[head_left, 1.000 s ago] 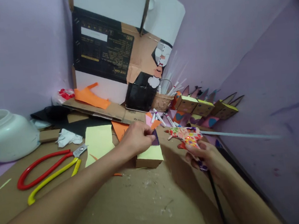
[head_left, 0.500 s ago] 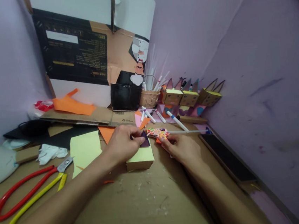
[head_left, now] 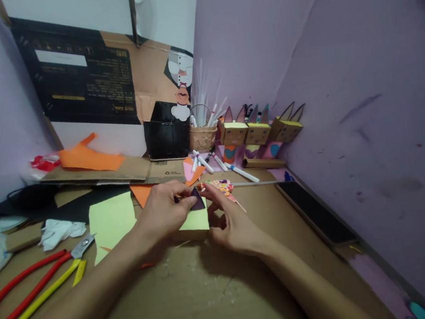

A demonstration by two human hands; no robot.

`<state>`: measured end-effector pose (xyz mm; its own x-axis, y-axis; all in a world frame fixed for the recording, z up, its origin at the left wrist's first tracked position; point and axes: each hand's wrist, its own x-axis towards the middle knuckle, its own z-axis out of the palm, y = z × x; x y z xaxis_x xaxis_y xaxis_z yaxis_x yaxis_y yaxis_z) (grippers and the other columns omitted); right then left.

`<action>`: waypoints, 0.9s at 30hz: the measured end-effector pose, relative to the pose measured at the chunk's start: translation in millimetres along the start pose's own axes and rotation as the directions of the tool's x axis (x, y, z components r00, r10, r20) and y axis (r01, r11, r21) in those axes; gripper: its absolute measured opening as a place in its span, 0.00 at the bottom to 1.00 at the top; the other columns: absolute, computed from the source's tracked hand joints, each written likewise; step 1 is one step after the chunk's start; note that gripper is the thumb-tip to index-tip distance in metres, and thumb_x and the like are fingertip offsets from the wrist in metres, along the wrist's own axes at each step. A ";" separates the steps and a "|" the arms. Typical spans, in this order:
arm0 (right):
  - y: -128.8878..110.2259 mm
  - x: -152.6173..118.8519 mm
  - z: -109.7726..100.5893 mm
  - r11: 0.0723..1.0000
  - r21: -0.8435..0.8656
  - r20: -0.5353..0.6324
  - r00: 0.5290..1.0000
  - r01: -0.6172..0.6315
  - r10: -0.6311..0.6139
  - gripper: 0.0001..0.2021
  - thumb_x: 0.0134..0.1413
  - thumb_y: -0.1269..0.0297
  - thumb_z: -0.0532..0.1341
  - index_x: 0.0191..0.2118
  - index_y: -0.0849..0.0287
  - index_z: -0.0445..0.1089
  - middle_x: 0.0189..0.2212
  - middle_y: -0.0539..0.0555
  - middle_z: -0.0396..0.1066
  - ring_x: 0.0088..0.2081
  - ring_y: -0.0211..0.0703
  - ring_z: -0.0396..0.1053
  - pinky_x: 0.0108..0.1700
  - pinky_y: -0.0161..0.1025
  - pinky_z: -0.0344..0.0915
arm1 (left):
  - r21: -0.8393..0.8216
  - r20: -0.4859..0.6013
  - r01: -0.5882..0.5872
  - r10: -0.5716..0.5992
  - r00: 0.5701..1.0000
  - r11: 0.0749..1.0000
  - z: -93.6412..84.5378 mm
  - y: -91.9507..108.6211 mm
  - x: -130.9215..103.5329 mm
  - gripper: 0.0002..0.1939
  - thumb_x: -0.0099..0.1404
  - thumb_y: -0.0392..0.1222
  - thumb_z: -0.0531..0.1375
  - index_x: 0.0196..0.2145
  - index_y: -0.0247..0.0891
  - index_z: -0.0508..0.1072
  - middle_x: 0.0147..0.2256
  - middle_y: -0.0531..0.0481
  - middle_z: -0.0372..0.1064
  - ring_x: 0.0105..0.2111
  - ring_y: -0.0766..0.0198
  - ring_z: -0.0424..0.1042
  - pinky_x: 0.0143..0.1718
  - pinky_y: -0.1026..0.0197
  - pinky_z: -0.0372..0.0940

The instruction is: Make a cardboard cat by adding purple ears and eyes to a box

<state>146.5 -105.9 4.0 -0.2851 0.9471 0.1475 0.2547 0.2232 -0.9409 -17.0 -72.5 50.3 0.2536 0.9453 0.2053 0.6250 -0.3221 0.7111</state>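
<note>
Left hand [head_left: 168, 209] pinches a stiff purple triangle [head_left: 198, 201] upright on the small cardboard box [head_left: 193, 221], center frame, matte yellow paper top. Right hand [head_left: 231, 223], fingers loosely curved and apart at the box's right side; contact unclear. Box looks part-done: one triangle visible, a second can't be made out. Floral-patterned glue gun [head_left: 221, 184] just behind. Right of upper center: three eared boxes [head_left: 234, 134], pointed pairs on, seemingly finished. Lower left: red-and-yellow-handled scissors [head_left: 39, 279], smooth plastic grips.

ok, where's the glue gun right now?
In the head view, the patterned glue gun lies right of centre on the cardboard surface, just beyond the right hand and below the loose markers.
</note>
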 end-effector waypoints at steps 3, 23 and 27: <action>-3.7 -1.0 -0.7 0.998 0.052 0.050 0.999 -0.021 0.018 0.46 0.35 0.76 0.59 0.65 0.58 0.41 0.60 0.63 0.55 0.36 0.42 0.66 0.33 0.40 0.67 | -0.008 0.000 -0.019 0.019 1.000 1.000 1.0 -1.4 -0.2 0.07 0.53 0.38 0.57 0.25 0.37 0.76 0.29 0.49 0.73 0.31 0.59 0.70 0.34 0.58 0.61; 6.9 -2.0 -1.5 1.000 -0.026 0.046 0.999 -0.002 0.004 0.50 0.37 0.67 0.69 0.65 0.48 0.41 0.60 0.58 0.54 0.48 0.52 0.66 0.45 0.48 0.65 | -0.032 0.026 -0.176 0.177 0.984 0.984 -4.9 -3.1 -0.1 0.13 0.53 0.39 0.60 0.37 0.39 0.76 0.42 0.46 0.73 0.43 0.53 0.71 0.44 0.54 0.65; -3.6 -2.3 -10.3 0.997 -0.082 -0.002 1.000 -0.010 0.010 0.44 0.36 0.60 0.70 0.61 0.57 0.53 0.57 0.61 0.60 0.41 0.49 0.66 0.40 0.45 0.65 | -0.079 0.055 -0.124 0.128 0.990 0.989 -28.1 -4.6 -7.9 0.35 0.52 0.51 0.62 0.56 0.40 0.63 0.54 0.43 0.64 0.50 0.49 0.66 0.50 0.50 0.62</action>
<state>155.7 -106.5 10.1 -0.2810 0.9497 0.1386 0.3324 0.2318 -0.9142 -42.7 -77.0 64.3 0.3721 0.8919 0.2571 0.5289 -0.4314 0.7309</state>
